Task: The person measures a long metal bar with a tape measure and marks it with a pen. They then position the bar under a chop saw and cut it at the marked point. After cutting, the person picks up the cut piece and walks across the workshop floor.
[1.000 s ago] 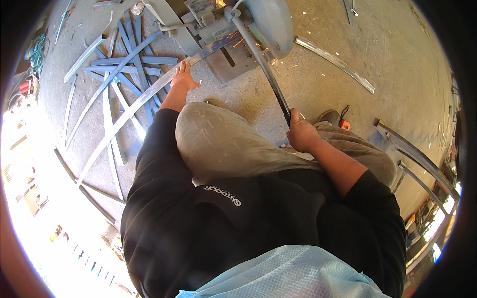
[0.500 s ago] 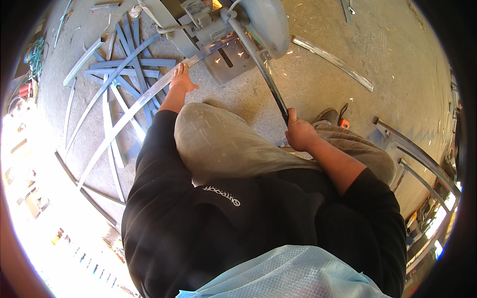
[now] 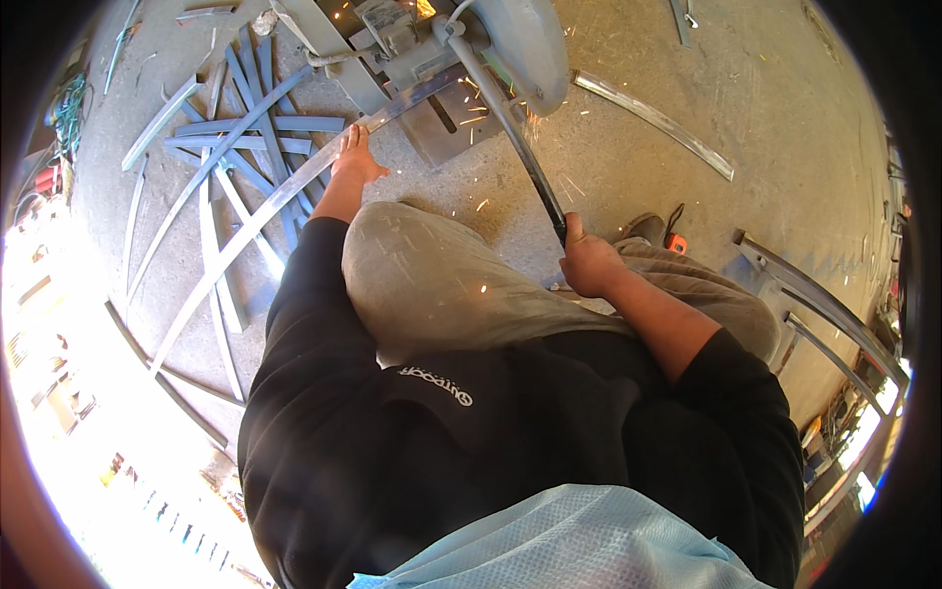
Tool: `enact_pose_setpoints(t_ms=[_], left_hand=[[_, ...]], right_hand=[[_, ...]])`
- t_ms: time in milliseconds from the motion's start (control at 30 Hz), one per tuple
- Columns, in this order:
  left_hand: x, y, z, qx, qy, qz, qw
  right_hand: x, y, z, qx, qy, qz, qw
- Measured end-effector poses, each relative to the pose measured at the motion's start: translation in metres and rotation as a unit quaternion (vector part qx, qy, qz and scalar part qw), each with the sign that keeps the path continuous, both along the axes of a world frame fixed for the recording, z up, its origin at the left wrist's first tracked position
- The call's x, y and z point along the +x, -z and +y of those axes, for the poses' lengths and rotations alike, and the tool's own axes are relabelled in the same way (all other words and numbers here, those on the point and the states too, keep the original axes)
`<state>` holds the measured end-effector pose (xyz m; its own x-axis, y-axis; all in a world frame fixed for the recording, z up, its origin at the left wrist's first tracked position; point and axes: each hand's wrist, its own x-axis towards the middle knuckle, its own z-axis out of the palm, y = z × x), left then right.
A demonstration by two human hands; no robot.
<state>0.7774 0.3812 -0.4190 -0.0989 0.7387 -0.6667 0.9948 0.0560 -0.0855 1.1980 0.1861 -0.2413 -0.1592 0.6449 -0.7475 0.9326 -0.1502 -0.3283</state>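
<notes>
My left hand lies on a long flat-sided metal bar, its fingers stretched over the bar and the thumb spread away. The bar's far end runs onto the base of a cut-off saw. My right hand is closed around the black grip of the saw's lever handle. Orange sparks fly around the base beneath the grey rounded blade guard. The guard and the handle hide the cutting point.
Several metal strips lie crossed in a heap on the concrete floor at the left. A lone metal length rests right of the saw. An orange tape measure sits beside my shoe. Curved-looking metal rails stand at the right.
The sparks have spread, with some now flying over the floor and near my knee. Both hands keep their places on the bar and the handle; the handle has barely shifted.
</notes>
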Motion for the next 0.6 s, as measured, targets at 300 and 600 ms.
enact_pose_setpoints(t_ms=[300,600], left_hand=[[-0.0033,0.0064,0.0008,0.004,0.013,-0.003,1.0],[-0.002,0.003,0.0009,-0.006,0.007,-0.009,1.0]], right_hand=[[0.0002,0.0021,-0.0008,0.002,0.009,0.0,1.0],[0.0,0.0068,-0.0005,-0.01,0.01,-0.01,1.0]])
